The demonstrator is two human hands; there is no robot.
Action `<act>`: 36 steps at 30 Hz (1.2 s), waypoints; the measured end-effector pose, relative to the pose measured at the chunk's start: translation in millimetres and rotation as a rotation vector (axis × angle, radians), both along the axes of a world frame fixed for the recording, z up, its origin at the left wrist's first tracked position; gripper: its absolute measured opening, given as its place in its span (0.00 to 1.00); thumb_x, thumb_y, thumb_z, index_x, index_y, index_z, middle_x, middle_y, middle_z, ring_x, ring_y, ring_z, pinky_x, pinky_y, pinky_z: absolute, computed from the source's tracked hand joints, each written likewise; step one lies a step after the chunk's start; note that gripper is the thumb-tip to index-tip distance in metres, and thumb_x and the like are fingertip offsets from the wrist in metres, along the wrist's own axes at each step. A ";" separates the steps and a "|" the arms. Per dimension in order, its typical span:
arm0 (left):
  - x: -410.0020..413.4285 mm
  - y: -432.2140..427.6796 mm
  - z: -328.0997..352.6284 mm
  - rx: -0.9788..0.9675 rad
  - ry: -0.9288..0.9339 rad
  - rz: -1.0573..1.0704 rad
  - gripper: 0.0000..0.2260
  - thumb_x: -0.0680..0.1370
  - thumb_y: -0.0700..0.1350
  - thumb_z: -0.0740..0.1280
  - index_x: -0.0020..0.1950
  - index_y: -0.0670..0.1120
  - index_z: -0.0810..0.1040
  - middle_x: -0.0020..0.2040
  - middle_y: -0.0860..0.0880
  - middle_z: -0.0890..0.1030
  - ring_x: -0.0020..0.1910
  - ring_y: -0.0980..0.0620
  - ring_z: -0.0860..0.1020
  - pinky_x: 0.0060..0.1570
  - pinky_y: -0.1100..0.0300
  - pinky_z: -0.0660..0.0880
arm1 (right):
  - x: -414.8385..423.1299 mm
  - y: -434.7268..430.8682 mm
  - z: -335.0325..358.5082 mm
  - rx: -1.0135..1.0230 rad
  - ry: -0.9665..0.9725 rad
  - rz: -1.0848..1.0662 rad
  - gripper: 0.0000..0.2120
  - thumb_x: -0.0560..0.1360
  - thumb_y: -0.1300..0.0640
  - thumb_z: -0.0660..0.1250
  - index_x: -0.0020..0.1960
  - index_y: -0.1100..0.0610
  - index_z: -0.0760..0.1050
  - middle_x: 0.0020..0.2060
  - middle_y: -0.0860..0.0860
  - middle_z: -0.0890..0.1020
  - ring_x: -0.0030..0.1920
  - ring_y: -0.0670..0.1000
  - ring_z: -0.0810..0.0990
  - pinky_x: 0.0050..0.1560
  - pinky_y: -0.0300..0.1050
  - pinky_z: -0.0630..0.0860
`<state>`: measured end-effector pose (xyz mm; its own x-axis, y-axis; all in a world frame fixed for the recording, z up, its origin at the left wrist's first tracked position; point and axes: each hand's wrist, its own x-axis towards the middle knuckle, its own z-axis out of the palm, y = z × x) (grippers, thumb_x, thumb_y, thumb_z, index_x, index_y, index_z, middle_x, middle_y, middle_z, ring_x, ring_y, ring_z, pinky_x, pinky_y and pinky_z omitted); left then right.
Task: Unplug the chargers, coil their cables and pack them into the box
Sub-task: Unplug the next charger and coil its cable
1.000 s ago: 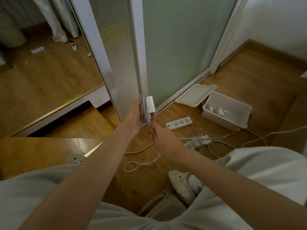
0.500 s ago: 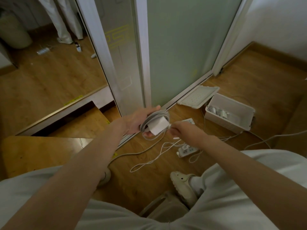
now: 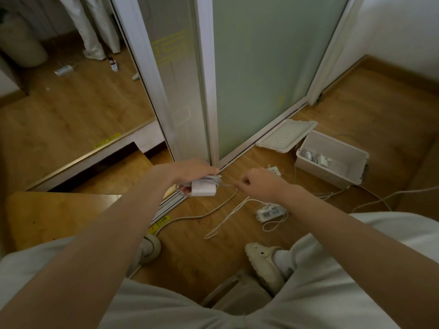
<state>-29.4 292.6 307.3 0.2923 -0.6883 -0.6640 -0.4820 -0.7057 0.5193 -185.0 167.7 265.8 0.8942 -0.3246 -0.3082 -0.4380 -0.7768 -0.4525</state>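
Note:
My left hand [image 3: 190,173] grips a white charger brick [image 3: 203,188] with loops of its cable wound around it. Just right of it, my right hand [image 3: 257,184] pinches the loose end of that cable [image 3: 226,185], fingers curled. The white box [image 3: 330,160] stands open on the floor to the right, with a couple of white chargers lying inside. A white power strip [image 3: 270,212] lies on the floor below my right wrist, with a thin cable looped beside it. Another strip [image 3: 274,170] peeks out behind my right hand.
The box lid [image 3: 285,136] leans at the foot of a frosted glass door [image 3: 261,67]. Loose white cables [image 3: 225,214] trail across the wooden floor. My feet in pale clogs [image 3: 263,262] are close below. A wooden step [image 3: 59,214] lies at left.
Both hands have dropped lower towards the floor. The brick, held upright a second ago, now lies flat in my left hand with more cable wound on; my right hand has moved right, drawing the cable end.

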 end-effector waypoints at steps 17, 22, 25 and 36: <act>-12.7 -9.2 -28.5 -0.414 -0.050 0.699 0.16 0.82 0.54 0.53 0.57 0.41 0.66 0.42 0.44 0.75 0.32 0.50 0.76 0.23 0.65 0.75 | -2.9 50.8 30.9 -0.014 -0.286 -0.014 0.14 0.82 0.54 0.50 0.55 0.56 0.74 0.34 0.46 0.74 0.31 0.43 0.71 0.33 0.36 0.69; -31.4 -29.5 -10.9 -0.545 0.456 1.027 0.20 0.82 0.56 0.51 0.59 0.40 0.70 0.41 0.44 0.75 0.33 0.49 0.78 0.31 0.61 0.78 | -2.0 62.1 22.2 0.019 -0.311 -0.065 0.13 0.82 0.57 0.50 0.61 0.56 0.70 0.41 0.51 0.78 0.35 0.49 0.74 0.36 0.42 0.69; -36.4 -28.0 -5.5 -0.676 0.828 1.115 0.20 0.82 0.57 0.51 0.51 0.42 0.73 0.40 0.43 0.74 0.28 0.51 0.78 0.26 0.63 0.77 | -5.9 60.3 16.9 0.084 -0.371 -0.124 0.13 0.82 0.56 0.53 0.61 0.55 0.73 0.40 0.48 0.75 0.33 0.42 0.69 0.33 0.31 0.63; -45.4 -16.5 -8.9 -0.898 1.095 0.963 0.14 0.79 0.48 0.60 0.59 0.40 0.68 0.41 0.43 0.74 0.29 0.53 0.73 0.26 0.65 0.72 | -18.9 46.8 18.8 1.415 -0.511 -1.001 0.03 0.70 0.65 0.71 0.43 0.64 0.79 0.31 0.52 0.80 0.28 0.43 0.78 0.27 0.31 0.75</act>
<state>-74.8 276.1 298.4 0.5002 -0.7901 -0.3544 0.7336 0.1692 0.6581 -203.9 214.5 284.6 0.6309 -0.5069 -0.5874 -0.0681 0.7180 -0.6927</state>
